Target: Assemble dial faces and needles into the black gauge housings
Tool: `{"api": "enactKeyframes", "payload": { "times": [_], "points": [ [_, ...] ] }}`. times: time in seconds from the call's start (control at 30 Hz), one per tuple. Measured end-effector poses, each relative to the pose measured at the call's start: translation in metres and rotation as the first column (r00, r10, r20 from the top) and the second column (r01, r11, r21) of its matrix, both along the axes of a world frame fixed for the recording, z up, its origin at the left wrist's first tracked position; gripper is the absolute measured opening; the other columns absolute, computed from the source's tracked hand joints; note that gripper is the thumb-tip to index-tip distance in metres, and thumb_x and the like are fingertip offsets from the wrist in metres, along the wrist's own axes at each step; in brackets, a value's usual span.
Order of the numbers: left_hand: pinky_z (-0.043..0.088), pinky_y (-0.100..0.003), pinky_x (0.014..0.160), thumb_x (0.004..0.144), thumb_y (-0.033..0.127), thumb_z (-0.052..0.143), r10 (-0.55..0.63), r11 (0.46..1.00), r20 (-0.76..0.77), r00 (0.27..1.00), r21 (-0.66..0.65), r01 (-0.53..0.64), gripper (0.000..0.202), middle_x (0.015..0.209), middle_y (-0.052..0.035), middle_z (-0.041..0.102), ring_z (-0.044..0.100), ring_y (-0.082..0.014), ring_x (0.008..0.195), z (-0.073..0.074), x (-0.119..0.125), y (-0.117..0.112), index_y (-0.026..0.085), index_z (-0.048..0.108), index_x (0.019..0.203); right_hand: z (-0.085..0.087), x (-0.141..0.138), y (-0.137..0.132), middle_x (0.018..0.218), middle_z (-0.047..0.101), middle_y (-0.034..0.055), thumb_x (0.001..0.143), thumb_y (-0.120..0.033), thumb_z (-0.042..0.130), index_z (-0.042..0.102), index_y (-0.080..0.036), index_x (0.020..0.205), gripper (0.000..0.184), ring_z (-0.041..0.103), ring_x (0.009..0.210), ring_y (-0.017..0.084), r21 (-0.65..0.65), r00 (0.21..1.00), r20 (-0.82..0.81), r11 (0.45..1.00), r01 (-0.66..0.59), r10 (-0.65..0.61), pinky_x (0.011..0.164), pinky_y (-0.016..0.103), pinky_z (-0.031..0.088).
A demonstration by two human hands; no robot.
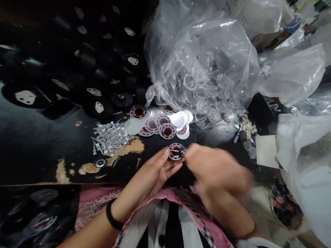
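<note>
My left hand (157, 170) grips a small round gauge (175, 156) at its rim, near the table's front edge. The gauge has a black dial with red and yellow markings and a white needle across it. My right hand (213, 165), smeared by motion, is closed around a dark tool (183, 151) whose end meets the dial's middle; its kind is mostly hidden by the fist. Just behind lie loose printed dials (167, 131), some turned to their plain pale side. White needles (110, 137) form a pile to the left.
A clear plastic bag (207, 44) of transparent round covers (190, 82) stands behind the dials. Black gauge housings (98, 106) crowd the back left. A small metal ring part (100, 163) lies front left. At right are a small screwdriver (236, 136), pale chips (248, 126) and a white card (267, 151).
</note>
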State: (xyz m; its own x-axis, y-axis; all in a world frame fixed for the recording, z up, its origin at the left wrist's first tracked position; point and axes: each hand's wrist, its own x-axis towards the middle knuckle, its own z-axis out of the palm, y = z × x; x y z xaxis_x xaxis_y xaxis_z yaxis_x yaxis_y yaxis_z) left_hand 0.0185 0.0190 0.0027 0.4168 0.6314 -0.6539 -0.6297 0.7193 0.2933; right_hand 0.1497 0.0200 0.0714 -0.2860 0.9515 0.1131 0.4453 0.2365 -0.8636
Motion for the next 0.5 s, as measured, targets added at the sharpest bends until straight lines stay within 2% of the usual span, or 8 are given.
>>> {"api": "enactKeyframes", "payload": {
  "times": [0.07,0.13,0.2,0.23,0.3,0.37,0.43,0.5],
  "points": [
    [0.059,-0.027,0.08,0.075,0.029,0.083,-0.002,1.0,-0.008,1.0,0.012,0.002,0.024,0.109,-0.0049,0.077,0.071,-0.0254,0.104,-0.001,0.0,0.0,0.021,0.077,0.097,-0.012,-0.006,0.01,0.067,0.052,-0.0009,0.091,-0.023,0.045,0.05,-0.027,0.074,0.017,0.056,0.066,0.017,0.107,0.994,-0.112,0.994,-0.002,0.014,0.067,0.033,0.051],
    [0.058,-0.025,0.078,0.074,0.029,0.083,-0.009,1.0,-0.013,1.0,0.03,0.009,0.026,0.109,-0.0039,0.077,0.07,-0.025,0.106,-0.001,0.0,0.0,0.022,0.077,0.098,-0.019,-0.01,0.02,0.071,0.054,-0.0012,0.09,-0.017,0.044,0.051,-0.025,0.076,0.018,0.055,0.066,0.014,0.185,0.976,-0.201,0.982,-0.045,0.083,0.066,0.029,0.05],
    [0.059,-0.027,0.081,0.076,0.033,0.082,-0.017,0.999,-0.017,1.0,0.042,0.017,0.027,0.109,-0.005,0.077,0.071,-0.0244,0.105,0.0,-0.001,0.0,0.021,0.076,0.1,-0.018,-0.005,0.025,0.072,0.055,-0.0016,0.088,-0.01,0.043,0.054,-0.023,0.077,0.02,0.054,0.066,0.012,0.201,0.948,-0.287,0.976,-0.079,0.136,0.064,0.027,0.049],
    [0.059,-0.029,0.084,0.078,0.035,0.081,-0.019,0.999,-0.018,1.0,0.044,0.02,0.027,0.109,-0.006,0.077,0.072,-0.024,0.104,0.0,-0.002,0.0,0.02,0.076,0.101,-0.016,0.002,0.026,0.072,0.055,-0.0018,0.086,-0.009,0.043,0.056,-0.023,0.078,0.02,0.054,0.066,0.012,0.209,0.932,-0.343,0.977,-0.044,0.115,0.064,0.027,0.048],
    [0.058,-0.032,0.089,0.084,0.035,0.075,-0.015,0.999,-0.02,1.0,0.03,0.016,0.023,0.106,-0.0083,0.078,0.073,-0.0232,0.1,0.0,-0.002,0.0,0.018,0.075,0.1,-0.012,0.026,0.027,0.068,0.051,-0.0026,0.086,-0.012,0.042,0.059,-0.024,0.081,0.021,0.051,0.061,0.013,0.232,0.88,-0.473,0.956,0.181,-0.052,0.061,0.028,0.047],
    [0.058,-0.034,0.092,0.09,0.031,0.068,-0.005,1.0,-0.023,1.0,-0.004,0.005,0.018,0.104,-0.0102,0.079,0.074,-0.0227,0.099,0.0,-0.003,0.0,0.016,0.075,0.098,-0.016,0.059,0.029,0.063,0.045,-0.0043,0.088,-0.017,0.04,0.059,-0.025,0.085,0.02,0.045,0.055,0.013,0.223,0.813,-0.503,0.864,0.45,-0.294,0.06,0.029,0.044],
    [0.058,-0.035,0.093,0.094,0.029,0.063,-0.003,0.999,-0.023,1.0,-0.043,0.002,0.019,0.105,-0.0124,0.079,0.074,-0.0236,0.101,0.0,-0.003,0.0,0.015,0.074,0.098,-0.027,0.094,0.034,0.061,0.04,-0.0056,0.089,-0.02,0.037,0.057,-0.024,0.088,0.021,0.044,0.053,0.013,0.18,0.79,-0.365,0.795,0.579,-0.493,0.059,0.029,0.044],
    [0.059,-0.035,0.092,0.094,0.03,0.063,-0.006,0.998,-0.03,1.0,-0.064,0.004,0.02,0.107,-0.0136,0.079,0.073,-0.0249,0.104,0.0,-0.003,0.0,0.014,0.075,0.098,-0.04,0.123,0.038,0.061,0.042,-0.0055,0.09,-0.02,0.038,0.057,-0.023,0.088,0.019,0.046,0.054,0.014,0.184,0.781,-0.261,0.765,0.617,-0.567,0.059,0.03,0.045]
  ]
}}
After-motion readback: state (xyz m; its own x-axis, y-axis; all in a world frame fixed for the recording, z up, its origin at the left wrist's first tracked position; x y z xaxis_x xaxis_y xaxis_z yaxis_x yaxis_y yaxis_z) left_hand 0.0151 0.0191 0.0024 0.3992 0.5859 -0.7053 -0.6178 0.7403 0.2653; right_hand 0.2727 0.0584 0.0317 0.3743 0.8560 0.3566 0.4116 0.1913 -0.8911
